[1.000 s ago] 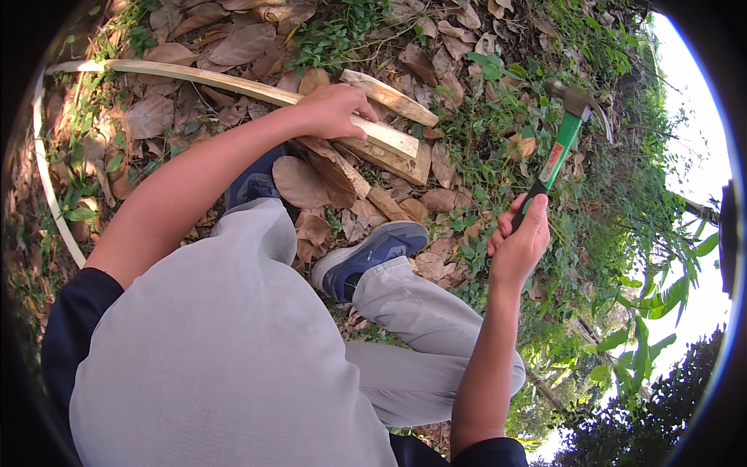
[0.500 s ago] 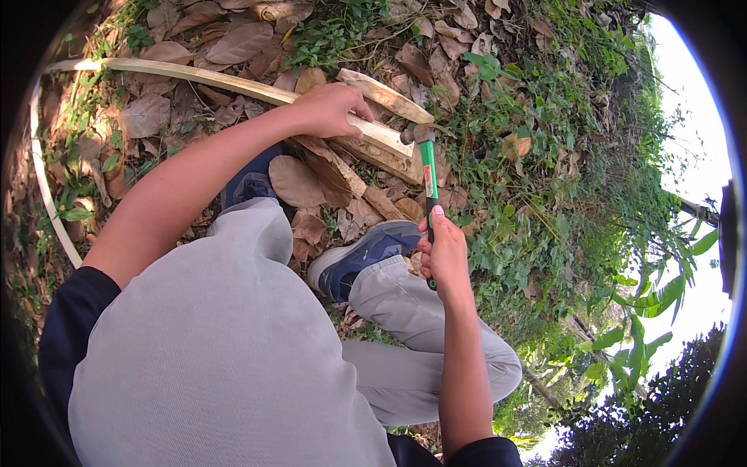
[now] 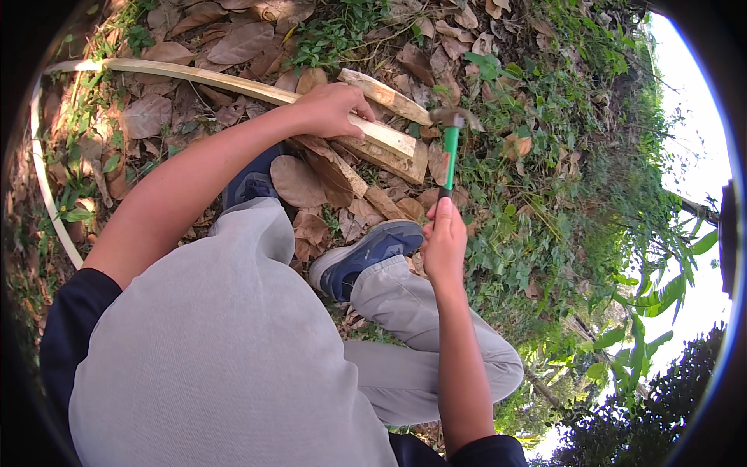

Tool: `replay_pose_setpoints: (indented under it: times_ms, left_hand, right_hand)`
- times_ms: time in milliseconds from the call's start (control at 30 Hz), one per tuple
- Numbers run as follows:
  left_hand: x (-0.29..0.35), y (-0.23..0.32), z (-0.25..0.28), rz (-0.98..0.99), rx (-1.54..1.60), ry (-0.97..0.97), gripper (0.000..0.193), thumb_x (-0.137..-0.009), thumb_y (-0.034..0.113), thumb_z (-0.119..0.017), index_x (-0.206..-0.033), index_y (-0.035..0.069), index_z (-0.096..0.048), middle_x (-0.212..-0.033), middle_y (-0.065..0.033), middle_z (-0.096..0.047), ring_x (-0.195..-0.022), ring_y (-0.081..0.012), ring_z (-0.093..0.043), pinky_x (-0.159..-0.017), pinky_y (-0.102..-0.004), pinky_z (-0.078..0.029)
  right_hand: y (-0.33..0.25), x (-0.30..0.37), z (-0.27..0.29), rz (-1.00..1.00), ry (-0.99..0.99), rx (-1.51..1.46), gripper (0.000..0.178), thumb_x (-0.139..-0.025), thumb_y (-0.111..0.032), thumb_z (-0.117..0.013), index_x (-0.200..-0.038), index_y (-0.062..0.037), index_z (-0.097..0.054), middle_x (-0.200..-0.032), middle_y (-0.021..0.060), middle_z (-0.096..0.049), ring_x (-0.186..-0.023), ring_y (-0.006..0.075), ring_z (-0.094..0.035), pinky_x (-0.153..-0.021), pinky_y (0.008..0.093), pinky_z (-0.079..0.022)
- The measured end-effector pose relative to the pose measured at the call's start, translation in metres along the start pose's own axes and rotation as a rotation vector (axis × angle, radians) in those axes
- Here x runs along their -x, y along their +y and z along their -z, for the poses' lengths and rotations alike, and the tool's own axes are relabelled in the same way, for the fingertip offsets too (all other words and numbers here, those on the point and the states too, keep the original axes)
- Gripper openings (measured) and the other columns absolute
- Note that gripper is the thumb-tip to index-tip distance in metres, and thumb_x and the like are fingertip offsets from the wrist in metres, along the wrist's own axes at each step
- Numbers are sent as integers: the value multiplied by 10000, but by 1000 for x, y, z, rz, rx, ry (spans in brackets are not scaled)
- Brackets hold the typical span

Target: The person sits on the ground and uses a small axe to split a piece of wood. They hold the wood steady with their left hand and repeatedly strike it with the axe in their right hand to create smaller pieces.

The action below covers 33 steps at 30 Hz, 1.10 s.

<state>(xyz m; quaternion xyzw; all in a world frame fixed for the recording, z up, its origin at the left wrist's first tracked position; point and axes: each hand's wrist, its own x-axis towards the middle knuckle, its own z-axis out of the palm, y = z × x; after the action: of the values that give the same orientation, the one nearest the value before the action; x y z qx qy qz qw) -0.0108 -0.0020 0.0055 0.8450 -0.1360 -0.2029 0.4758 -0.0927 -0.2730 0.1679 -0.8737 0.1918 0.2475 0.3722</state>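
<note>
My left hand (image 3: 336, 111) is wrapped over a long pale wooden strip (image 3: 210, 79), near its right end. That end rests over a wider wooden board (image 3: 417, 166) lying on the leaves. In my right hand (image 3: 445, 247), closed round the dark grip, is a hammer (image 3: 450, 152) with a green handle and metal head. The hammer head is a little to the right of the strip's end, apart from it, and slightly blurred. Just beyond the strip lies a short loose piece of wood (image 3: 389, 97).
Brown dry leaves (image 3: 296, 183) and green ground plants (image 3: 513, 179) cover the ground. Another wood piece (image 3: 342, 167) lies on the near side of the board. My blue shoe (image 3: 369, 261) stands close by. A pale curved strip (image 3: 47, 171) runs along the far left.
The hammer head has swung right, away from the strip's end, and my right hand has shifted slightly. My left hand stays in place on the strip.
</note>
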Motion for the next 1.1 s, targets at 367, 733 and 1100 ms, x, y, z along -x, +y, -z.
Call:
replay_pose_setpoints:
  times_ms: [367, 733, 1100]
  left_hand:
    - [-1, -7, -2, -25, 24, -4, 407, -810, 311, -822, -1188, 170, -764, -1128, -75, -675, -1161, -299, -610, -1003, -427, -489]
    - [0, -5, -2, -24, 9, 8, 405, -804, 305, -829, -1180, 166, -766, -1125, -69, -677, -1165, -287, -612, -994, -422, -494]
    - [2, -9, -3, -24, 9, 24, 397, -800, 299, -836, -1168, 163, -771, -1098, -62, -677, -1151, -285, -606, -983, -418, -489]
  right_hand:
    - [-86, 6, 53, -110, 29, -160, 421, -1113, -453, -439, -962, -75, -547, -638, -45, -413, -454, 39, -337, -401, 227, -285]
    - [6, 2, -2, -3, 6, -11, 417, -1124, -448, -384, -1006, -76, -530, -665, -5, -455, -471, 68, -385, -427, 237, -333]
    - [-46, -3, 49, -58, 121, -15, 403, -1112, -402, -481, -1021, -53, -660, -638, -42, -438, -523, 32, -385, -466, 227, -293]
